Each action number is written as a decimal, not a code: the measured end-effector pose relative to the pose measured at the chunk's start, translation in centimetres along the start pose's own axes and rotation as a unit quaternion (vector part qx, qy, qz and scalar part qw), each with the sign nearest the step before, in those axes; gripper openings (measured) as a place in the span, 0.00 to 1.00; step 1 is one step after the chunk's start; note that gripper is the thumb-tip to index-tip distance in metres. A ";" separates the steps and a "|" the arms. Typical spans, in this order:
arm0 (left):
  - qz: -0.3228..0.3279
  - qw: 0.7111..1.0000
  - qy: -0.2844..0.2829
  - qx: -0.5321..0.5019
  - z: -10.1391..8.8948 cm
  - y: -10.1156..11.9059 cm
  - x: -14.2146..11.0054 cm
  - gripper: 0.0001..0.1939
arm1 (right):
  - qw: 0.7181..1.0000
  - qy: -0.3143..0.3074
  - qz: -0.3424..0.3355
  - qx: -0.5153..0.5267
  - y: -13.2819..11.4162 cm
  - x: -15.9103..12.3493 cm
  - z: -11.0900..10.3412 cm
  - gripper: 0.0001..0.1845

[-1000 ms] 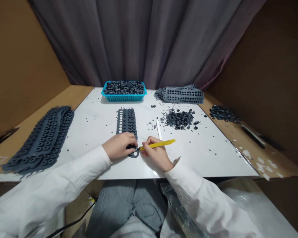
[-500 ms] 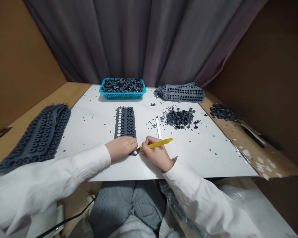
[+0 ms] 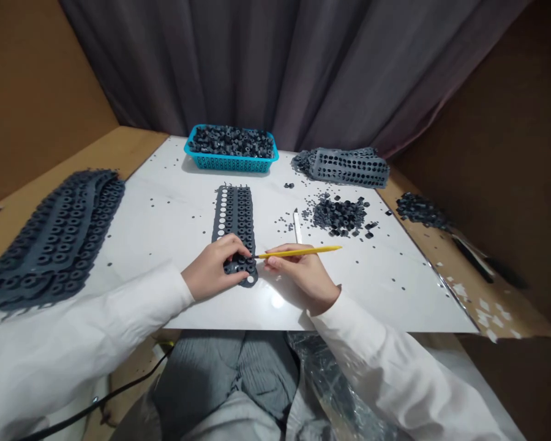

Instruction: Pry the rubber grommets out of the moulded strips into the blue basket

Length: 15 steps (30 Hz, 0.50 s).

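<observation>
A dark grey rubber sheet (image 3: 242,211) with rows of raised rings lies flat in front of me, a line of punched-out holes along its left side. My left hand (image 3: 215,264) rests over its near end, thumb and forefinger spread apart on the rings. From the right, my right hand (image 3: 300,269) grips a slim yellow craft knife (image 3: 307,251), held almost level. Its dark tip meets the sheet's right edge, close to my left forefinger. Behind my right hand lies a white pen-like knife (image 3: 297,226) with a dark tip.
A blue basket (image 3: 232,164) full of small dark rings stands at the back. Right of it lie stacked perforated sheets (image 3: 351,168) and a heap of loose dark pieces (image 3: 342,215). More ringed sheets (image 3: 59,236) are piled at left. Dark scraps (image 3: 422,210) sit on the right cardboard.
My left hand's thumb and forefinger have spread, uncovering rings near the sheet's end. The yellow knife has moved slightly up along the sheet's edge and tilted flatter. The camera view has shifted.
</observation>
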<state>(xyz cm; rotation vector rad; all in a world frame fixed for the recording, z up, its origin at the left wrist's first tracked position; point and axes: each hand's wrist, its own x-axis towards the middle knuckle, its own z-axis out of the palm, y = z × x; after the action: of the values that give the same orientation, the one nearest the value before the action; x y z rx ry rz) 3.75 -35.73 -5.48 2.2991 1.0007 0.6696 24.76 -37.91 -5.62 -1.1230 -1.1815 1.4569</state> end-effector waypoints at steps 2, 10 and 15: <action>0.006 1.000 0.009 -0.002 0.3 0.0 -0.1 0.07 | 0.999 -0.018 -0.010 -0.042 -0.1 0.4 -0.2 0.08; -0.008 0.999 0.017 0.048 0.6 -0.4 -0.1 0.05 | 0.987 -0.141 -0.040 -0.064 0.4 0.1 -0.4 0.06; -0.014 0.999 0.004 0.043 0.6 -0.6 0.0 0.05 | 0.978 -0.177 -0.036 -0.105 0.7 -0.1 -0.8 0.04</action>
<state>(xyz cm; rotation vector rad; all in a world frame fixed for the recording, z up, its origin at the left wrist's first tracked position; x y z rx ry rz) 3.80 -35.59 -6.29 2.3538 1.0837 0.6371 25.46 -37.96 -6.35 -0.9703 -1.6390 1.5441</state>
